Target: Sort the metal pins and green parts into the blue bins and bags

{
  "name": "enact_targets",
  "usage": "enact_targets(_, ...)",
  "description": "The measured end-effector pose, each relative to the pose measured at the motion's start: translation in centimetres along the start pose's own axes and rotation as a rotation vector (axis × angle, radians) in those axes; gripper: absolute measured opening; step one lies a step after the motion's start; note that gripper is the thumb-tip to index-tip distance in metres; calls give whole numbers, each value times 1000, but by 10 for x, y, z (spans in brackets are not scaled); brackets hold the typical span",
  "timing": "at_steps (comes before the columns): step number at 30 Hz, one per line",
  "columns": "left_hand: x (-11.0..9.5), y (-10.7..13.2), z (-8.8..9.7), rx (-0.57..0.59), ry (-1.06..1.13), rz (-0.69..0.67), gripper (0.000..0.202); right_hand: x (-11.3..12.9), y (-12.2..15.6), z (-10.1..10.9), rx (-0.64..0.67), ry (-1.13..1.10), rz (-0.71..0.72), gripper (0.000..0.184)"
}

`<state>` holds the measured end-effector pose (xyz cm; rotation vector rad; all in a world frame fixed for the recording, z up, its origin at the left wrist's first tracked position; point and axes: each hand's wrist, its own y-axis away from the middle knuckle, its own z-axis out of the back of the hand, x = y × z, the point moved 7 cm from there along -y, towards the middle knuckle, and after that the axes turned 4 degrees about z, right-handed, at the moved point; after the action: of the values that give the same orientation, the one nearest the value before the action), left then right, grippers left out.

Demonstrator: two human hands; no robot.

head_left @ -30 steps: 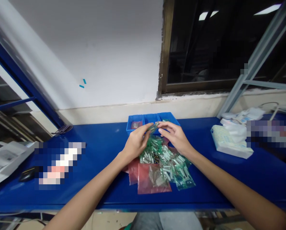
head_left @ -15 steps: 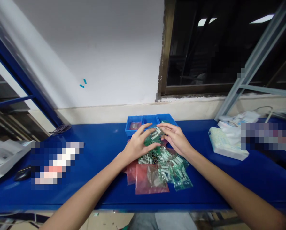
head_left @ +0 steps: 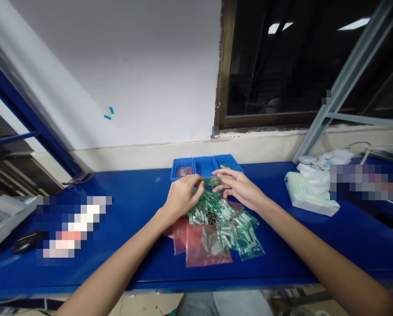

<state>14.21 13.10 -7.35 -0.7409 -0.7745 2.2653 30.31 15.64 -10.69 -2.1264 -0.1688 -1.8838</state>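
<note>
My left hand [head_left: 182,196] and my right hand [head_left: 237,187] meet above a heap of small green circuit boards [head_left: 224,219] on the blue bench [head_left: 140,193]. Together they pinch one green board [head_left: 211,181] between their fingertips, held just over the heap. Red-tinted plastic bags [head_left: 203,245] with parts inside lie at the near side of the heap. Three small blue bins [head_left: 204,166] stand in a row right behind my hands; the left one holds a pinkish item.
A white tissue pack [head_left: 306,194] and white cloth-like items [head_left: 324,161] lie at the right. A black mouse [head_left: 24,242] and a white device [head_left: 1,215] sit at the far left. A wall and a dark window rise behind the bench.
My left hand, spread over the heap half a second ago, has closed. Both hands have lifted slightly and now pinch a single board between them.
</note>
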Motion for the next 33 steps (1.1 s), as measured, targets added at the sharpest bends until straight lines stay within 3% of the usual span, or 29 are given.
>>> enact_targets(5,8,-3,2,28,98,182,22,4,0,-4,82,82,58,39)
enact_targets(10,6,-2,-5,65,220,191,28,-1,-5,2,10,237,137,29)
enact_targets(16,12,-2,-5,54,242,170,24,21,-10,48,-307,355,294,32)
enact_targets(20,11,-4,-2,46,178,78,25,42,-7,79,-579,612,473,30)
enact_targets(22,11,-4,-3,50,166,55,24,44,-9,86,-653,737,498,29)
enact_targets(24,12,-4,-5,61,156,46,23,38,-17,89,-655,860,467,30)
enact_targets(28,14,-4,-6,81,108,38,21,25,-31,81,-541,1172,422,24)
enact_targets(33,19,-4,-6,126,-68,35,21,38,-14,64,-478,1257,583,22)
